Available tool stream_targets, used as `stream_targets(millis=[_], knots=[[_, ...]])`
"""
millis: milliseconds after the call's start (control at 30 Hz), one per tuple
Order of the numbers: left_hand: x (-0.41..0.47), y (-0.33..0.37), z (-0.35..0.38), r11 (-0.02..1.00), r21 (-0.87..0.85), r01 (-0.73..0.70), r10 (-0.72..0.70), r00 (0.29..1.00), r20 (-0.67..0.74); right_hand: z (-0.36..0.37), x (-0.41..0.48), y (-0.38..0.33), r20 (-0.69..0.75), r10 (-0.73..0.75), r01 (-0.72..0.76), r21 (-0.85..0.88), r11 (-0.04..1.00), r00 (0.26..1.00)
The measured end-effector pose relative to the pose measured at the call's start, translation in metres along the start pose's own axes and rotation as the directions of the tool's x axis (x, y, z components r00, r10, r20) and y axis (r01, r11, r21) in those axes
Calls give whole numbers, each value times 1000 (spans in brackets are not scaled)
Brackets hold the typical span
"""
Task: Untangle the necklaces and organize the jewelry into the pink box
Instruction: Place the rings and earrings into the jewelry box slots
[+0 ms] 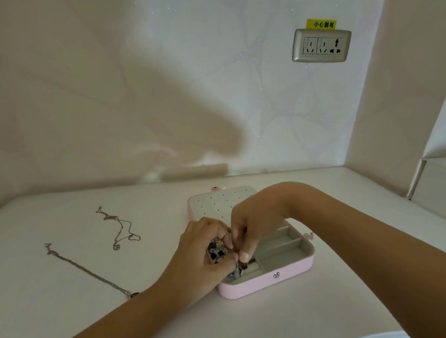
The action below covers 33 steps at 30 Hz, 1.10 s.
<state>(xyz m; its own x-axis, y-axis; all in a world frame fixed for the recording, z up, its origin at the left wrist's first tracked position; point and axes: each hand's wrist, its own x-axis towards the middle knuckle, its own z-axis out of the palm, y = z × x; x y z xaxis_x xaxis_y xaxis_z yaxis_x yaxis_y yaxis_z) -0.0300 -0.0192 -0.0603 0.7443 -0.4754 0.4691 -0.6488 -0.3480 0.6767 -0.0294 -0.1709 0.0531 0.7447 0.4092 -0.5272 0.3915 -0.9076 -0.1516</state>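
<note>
Dark beady bits and small shiny pieces are bunched in the left hand [202,254]. Its fingers curl round the little cluster of jewelry [216,250], right at the near-left corner of the pink box [268,285]. The right hand [252,223] sits just above, fingertips pinched on something tiny out of that cluster. Can't make out what, it's too small. So both hands are closed on jewelry.

The box is open on the tabletop [228,327], with grey-lined compartments [285,249] showing on its right side. A few coloured pieces [238,270] look to be in the near-left section. The lid [213,203] lies flat on the far side, dotted earring panel facing up.

Imo the step here is picking pieces off one at a time and dropping each in a slot. Best to keep the bunch low over the box so anything that slips lands inside. If hooks are caught, tease them apart rather than yank.

Off to the left are two thin chains, a kinked necklace [118,229] farther out and a straighter necklace [84,268] nearer. They lie apart from each other, so the untangling looks mostly done.
</note>
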Motion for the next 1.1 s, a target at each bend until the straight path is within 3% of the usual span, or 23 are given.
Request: stream_targets(millis=[433, 633, 867, 1100], knots=[[2, 1, 2, 998, -45, 51, -48, 998, 49, 1, -5, -3, -74, 40, -41, -13, 999, 996], [4, 3, 1, 988, -76, 135, -129, 988, 79, 5, -4, 0, -188, 54, -50, 25, 998, 981], [9, 5, 4, 982, -35, 184, -181, 980, 78, 23, -16, 18, -384, 114, -35, 207, 978, 916], [13, 5, 6, 969, -22, 248, -245, 966, 87, 54, -18, 19, -440, 165, 21, 388, 921, 883]])
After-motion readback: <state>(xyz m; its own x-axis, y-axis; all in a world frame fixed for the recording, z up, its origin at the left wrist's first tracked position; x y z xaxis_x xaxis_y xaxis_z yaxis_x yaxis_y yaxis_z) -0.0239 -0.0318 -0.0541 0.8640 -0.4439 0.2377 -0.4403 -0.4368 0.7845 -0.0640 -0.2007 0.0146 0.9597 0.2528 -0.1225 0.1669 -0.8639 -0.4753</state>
